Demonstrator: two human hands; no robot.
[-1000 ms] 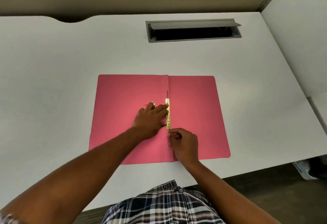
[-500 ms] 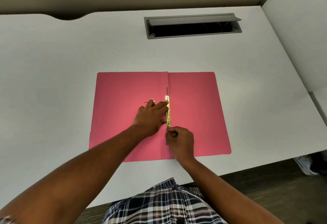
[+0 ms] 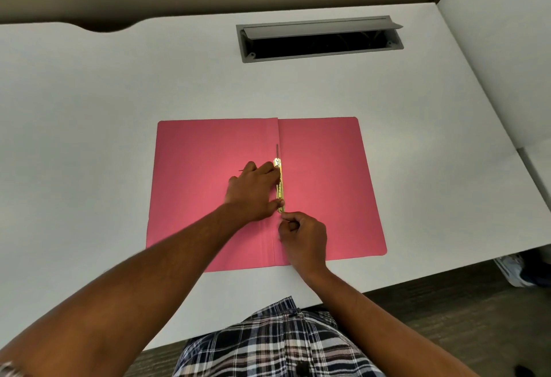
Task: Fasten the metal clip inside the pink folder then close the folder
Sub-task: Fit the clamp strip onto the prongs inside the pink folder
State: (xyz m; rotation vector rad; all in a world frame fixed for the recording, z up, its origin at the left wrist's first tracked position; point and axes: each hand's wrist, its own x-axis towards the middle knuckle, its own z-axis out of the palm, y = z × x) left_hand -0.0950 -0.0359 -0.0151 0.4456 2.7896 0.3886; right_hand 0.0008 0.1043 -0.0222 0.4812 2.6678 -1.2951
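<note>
A pink folder [image 3: 325,180] lies open and flat on the white desk. Along its centre fold runs a gold metal clip [image 3: 281,186], with a thin prong sticking out beyond its far end. My left hand [image 3: 255,191] presses flat on the clip from the left, fingers on its far end and thumb near its near end; a small metal piece pokes out from under the fingertips on the left. My right hand [image 3: 302,235] is curled just below the clip's near end, its fingertips pinching there; what they pinch is hidden.
The white desk [image 3: 89,108] has a grey cable slot [image 3: 320,39] with its lid raised at the back. A white side panel [image 3: 507,63] rises at the right. The desk's front edge runs just below the folder, with my plaid clothing beneath.
My left hand has shifted slightly over the small metal piece, covering most of it. My right hand stays at the clip's near end. The folder has not moved.
</note>
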